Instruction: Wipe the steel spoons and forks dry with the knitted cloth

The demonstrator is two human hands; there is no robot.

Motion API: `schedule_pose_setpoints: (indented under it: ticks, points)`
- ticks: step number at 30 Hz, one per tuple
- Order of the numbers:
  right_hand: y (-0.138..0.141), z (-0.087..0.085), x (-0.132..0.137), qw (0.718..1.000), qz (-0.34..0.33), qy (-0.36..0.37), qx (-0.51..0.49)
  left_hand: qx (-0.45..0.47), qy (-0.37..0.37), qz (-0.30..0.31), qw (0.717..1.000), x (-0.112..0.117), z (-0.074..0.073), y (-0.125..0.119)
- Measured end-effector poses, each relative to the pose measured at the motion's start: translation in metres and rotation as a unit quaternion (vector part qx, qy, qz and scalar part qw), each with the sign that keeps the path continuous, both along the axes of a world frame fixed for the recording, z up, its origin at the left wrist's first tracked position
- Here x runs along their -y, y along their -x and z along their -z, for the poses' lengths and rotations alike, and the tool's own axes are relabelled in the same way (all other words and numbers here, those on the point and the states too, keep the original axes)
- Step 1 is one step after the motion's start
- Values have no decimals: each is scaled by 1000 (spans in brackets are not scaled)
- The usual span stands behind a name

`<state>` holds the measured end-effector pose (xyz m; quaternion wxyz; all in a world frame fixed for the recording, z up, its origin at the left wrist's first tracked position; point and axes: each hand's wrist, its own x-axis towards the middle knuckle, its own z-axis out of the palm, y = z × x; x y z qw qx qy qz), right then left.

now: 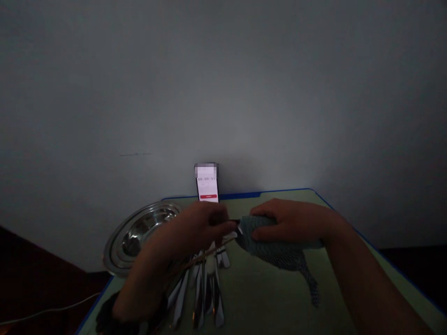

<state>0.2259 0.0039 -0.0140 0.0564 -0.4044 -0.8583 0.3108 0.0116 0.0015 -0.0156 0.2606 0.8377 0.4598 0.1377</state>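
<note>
The right hand (pixel 289 222) closes over a grey-green, waffle-textured cloth (pixel 284 261), thumb and fingers pressing its folds, while the left hand (pixel 200 225) appears to pinch a slim, shiny metal utensil (pixel 239 230) where it meets the cloth; the grip itself is too dark to read fully. Both sit above the middle of the pale-green, blue-edged bench (pixel 258 298), the cloth's tail drooping toward the near edge. Handling this well likely calls for a steady left pinch, snug even pressure through the cloth, and that loose tail gathered in. Smooth, tapering steel cutlery (pixel 199 298) fans toward the near edge, and a round, wide-rimmed, mirror-bright steel bowl (pixel 112 251) stands at the left edge.
</note>
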Motion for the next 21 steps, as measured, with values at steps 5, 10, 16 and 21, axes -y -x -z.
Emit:
schedule_pose_setpoints:
  ticks: [5, 10, 16, 21]
  points:
    - [13, 10, 0, 996, -22, -65, 64, -43, 68, 33, 996, 0, 8, -7]
    - [17, 10, 2, 996, -35, -53, 58, -39, 68, 56, 995, 3, 2, -7]
    - [0, -1, 4, 999, -45, 28, -1, -9, 106, 75, 991, 9, -12, 6]
    - [-17, -5, 6, 999, -16, 43, -12, -2, 82, 79, 993, 8, -12, 15]
